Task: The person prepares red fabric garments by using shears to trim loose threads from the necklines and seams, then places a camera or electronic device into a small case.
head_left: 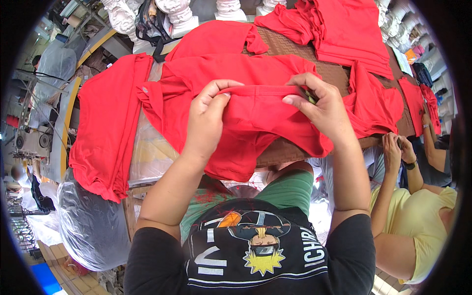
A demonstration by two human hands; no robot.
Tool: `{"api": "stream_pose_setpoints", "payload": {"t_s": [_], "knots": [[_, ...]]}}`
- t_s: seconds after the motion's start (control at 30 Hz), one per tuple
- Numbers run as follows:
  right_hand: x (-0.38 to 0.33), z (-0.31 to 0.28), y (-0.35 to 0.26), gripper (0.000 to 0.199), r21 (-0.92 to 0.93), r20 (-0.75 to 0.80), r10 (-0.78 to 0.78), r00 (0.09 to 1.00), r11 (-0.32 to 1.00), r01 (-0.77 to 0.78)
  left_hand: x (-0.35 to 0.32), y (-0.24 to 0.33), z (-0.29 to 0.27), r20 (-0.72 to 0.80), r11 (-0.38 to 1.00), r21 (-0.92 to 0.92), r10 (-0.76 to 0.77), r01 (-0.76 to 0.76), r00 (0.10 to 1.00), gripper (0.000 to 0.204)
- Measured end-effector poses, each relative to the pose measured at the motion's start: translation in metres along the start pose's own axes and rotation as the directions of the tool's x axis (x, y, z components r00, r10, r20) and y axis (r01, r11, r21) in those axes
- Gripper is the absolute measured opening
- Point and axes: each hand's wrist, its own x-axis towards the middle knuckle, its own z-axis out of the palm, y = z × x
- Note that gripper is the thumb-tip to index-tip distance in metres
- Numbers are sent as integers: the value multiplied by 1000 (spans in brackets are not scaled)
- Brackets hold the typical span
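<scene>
Both hands clamp 1 red garment [255, 118] by a folded hem stretched taut between them. The left hand [206, 120] pinches the hem's left end, thumb on top and fingers curled under the cloth. The right hand [322, 108] pinches the right end, and a small yellowish tool [310, 97] shows between its fingers. Below the grip the garment drapes over the near edge of the brown surface [290, 44]. Beyond the grip more red garments lie spread; a folded stack [105, 128] hangs well left of it. Right of the grip, another person's hands [396, 147] work together on something small.
</scene>
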Motion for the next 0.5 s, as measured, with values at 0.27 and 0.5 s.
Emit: {"api": "stream_pose_setpoints", "payload": {"t_s": [0.27,0.5], "knots": [[-3,-170,23,30,-142,-335,203,920,955,-262,-71,-4,73,766,797,159,274,-583,582,27],[-59,-150,84,27,-242,-223,305,926,903,-356,-49,-33,27,710,755,424,66,-500,701,14]]}}
